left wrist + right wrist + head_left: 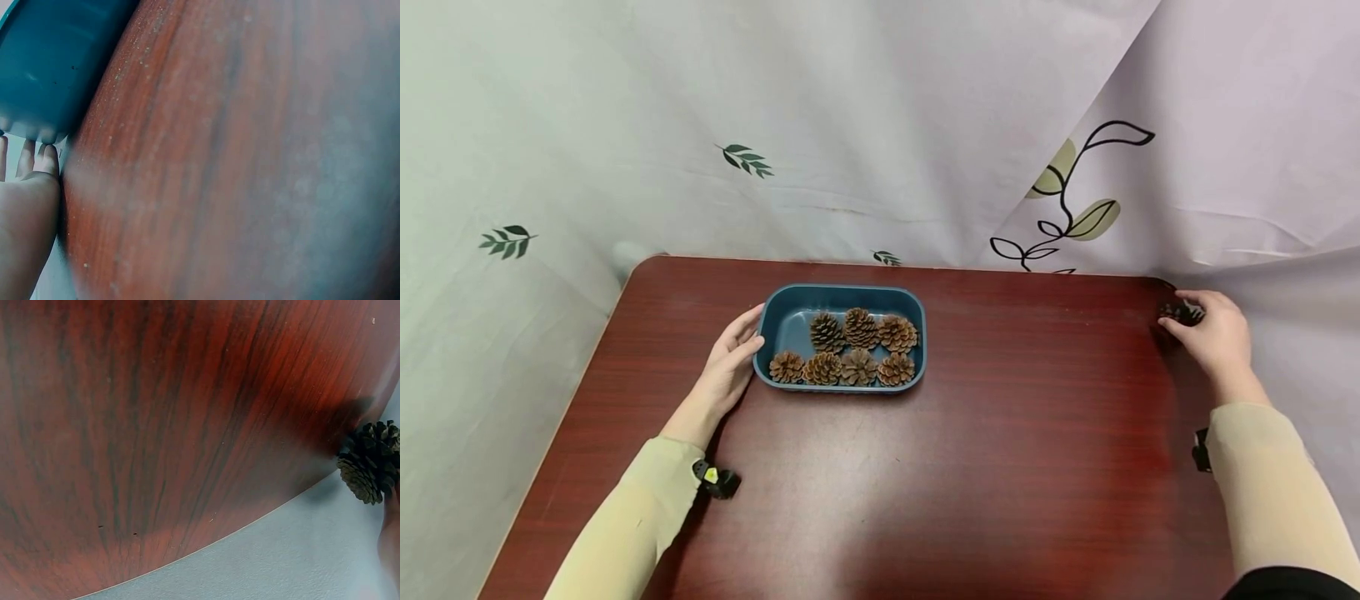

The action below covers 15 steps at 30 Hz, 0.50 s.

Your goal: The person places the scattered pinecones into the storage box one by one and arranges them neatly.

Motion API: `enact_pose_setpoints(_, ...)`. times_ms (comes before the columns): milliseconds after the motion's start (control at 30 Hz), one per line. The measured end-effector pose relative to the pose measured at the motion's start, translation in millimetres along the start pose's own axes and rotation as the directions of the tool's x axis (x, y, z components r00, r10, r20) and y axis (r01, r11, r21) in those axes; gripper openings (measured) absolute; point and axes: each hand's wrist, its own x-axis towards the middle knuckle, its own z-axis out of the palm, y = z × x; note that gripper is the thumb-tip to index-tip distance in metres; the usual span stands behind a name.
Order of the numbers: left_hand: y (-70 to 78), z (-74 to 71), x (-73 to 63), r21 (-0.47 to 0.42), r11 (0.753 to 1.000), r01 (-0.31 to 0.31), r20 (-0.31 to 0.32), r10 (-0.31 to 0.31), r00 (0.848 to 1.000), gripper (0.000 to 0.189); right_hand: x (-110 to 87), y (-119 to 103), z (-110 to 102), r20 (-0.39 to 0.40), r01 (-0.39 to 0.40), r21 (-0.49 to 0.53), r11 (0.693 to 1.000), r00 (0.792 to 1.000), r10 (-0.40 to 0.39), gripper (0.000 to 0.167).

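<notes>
A dark teal plastic bin [838, 388] with rounded corners stands on the table, several brown pine cones [860, 328] lying in two rows inside it. Against its left end rests my left hand [730, 360], the fingers fairly straight; in the left wrist view the fingertips [49, 156] touch the bin's end wall [47, 81]. At the table's far right corner my right hand [1221, 337] pinches one more pine cone [1183, 313] between thumb and fingers. The right wrist view shows that pine cone [369, 464] near the table edge, with most of the hand out of frame.
The reddish-brown wooden table [1000, 433] has a rounded far left corner. A pale curtain [850, 125] with leaf prints hangs behind it and along the sides. Black wrist devices [718, 481] sit at both cuffs.
</notes>
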Motion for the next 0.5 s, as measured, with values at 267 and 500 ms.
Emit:
enact_pose_setpoints(267,1.3,0.7,-0.9,0.008,1.000,0.005,-0.006,-0.005,1.000,0.056,5.0,5.7,1.4,0.031,-0.005,-0.016,1.000,1.000,0.005,0.050)
enact_pose_setpoints(500,2.7,1.6,-1.9,0.020,1.000,0.010,-0.004,-0.010,1.000,0.057,6.2,8.4,1.5,0.052,-0.015,-0.029,0.999,0.999,0.017,0.050)
